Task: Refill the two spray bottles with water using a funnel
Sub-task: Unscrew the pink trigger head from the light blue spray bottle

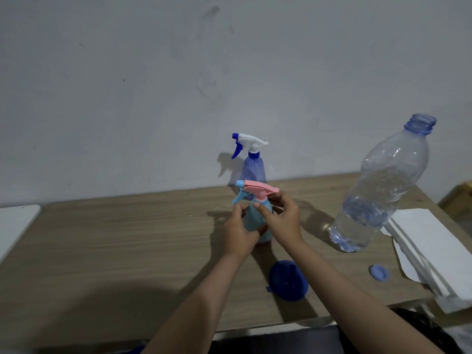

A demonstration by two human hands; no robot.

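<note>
Left hand and right hand raised close together, fingers curled

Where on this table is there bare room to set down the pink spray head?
Bare wood left of the light blue spray bottle, up to the white board. Crowded right: funnel, water bottle, cap, papers.

Both hands, left and right, hold the light-blue spray bottle upright on the table.
</note>
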